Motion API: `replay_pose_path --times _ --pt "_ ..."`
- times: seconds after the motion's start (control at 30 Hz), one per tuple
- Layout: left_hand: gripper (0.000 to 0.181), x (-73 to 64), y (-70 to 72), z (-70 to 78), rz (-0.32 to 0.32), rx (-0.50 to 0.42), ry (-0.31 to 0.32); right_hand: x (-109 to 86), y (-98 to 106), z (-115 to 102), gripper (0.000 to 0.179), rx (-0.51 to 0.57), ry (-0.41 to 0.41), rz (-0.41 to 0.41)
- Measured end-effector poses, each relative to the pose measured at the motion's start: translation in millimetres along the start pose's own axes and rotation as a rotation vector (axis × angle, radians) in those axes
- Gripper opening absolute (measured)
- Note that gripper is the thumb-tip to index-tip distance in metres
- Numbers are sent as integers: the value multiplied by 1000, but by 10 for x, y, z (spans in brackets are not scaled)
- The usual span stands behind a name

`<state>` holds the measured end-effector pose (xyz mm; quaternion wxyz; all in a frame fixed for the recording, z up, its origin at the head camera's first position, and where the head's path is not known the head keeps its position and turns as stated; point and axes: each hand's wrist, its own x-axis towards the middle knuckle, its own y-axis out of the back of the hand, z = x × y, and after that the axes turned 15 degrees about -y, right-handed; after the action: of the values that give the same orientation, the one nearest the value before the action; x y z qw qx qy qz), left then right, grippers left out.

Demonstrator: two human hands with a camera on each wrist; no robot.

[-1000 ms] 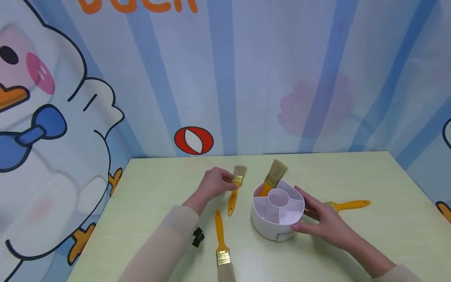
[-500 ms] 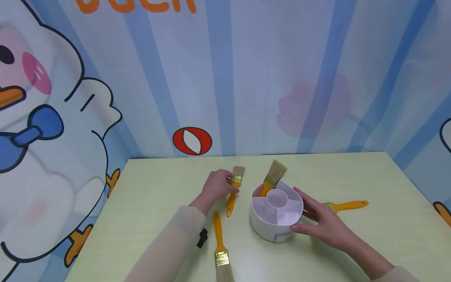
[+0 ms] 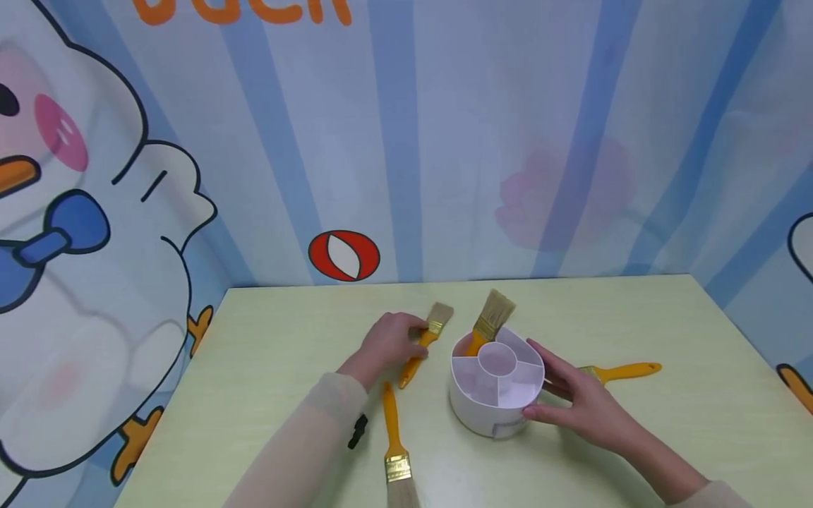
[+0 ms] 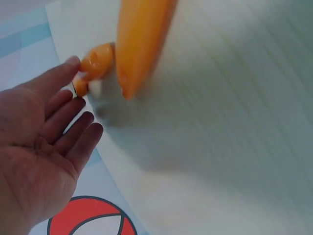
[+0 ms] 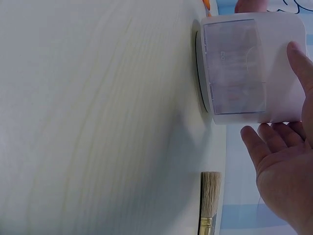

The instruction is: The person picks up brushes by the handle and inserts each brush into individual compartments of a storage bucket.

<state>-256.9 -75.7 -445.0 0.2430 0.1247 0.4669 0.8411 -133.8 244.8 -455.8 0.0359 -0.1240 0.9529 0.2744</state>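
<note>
My left hand [image 3: 390, 337] pinches a paintbrush [image 3: 427, 341] between thumb and fingers, about where its orange handle meets the gold ferrule. The bristles point away and to the right, the handle end towards me. In the left wrist view the handle [image 4: 98, 61] shows end-on beside the thumb tip. My right hand [image 3: 587, 406] holds the side of a round white desk organizer [image 3: 485, 416], thumb in front and fingers behind. A second paintbrush [image 3: 492, 315] leans in its back left compartment, bristles up. The right wrist view shows a clear panel on the organizer's wall [image 5: 283, 88].
A third paintbrush [image 3: 395, 430] lies nearer me, bristles towards me. Another brush [image 3: 625, 371] lies right of the organizer, partly behind my right hand. The pale table [image 3: 273, 353] ends at a printed backdrop [image 3: 444, 141]. A black strap end hangs by my left cuff.
The brush in my left hand has turned, its bristles swinging right and its handle end left. My right hand and the organizer hold their place; the whole view has shifted slightly.
</note>
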Motion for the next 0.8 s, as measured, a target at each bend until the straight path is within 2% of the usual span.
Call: replay_pose_path --times 0.27,0.43,0.6,0.73,0.8 --pt "45 7 126 -101 -174 148 -118 3 4 -30 96 11 -2 -11" --pt "46 -2 198 -127 -238 271 -172 -6 17 -42 97 12 -9 -13" --pt "46 -18 206 -174 -245 346 -236 -2 10 -32 97 10 -12 -11" --pt "48 -24 198 -221 -226 318 -258 -4 5 -24 97 3 -17 -5" --pt "51 -24 197 -236 -206 268 -234 -6 3 -23 97 1 -20 -3"
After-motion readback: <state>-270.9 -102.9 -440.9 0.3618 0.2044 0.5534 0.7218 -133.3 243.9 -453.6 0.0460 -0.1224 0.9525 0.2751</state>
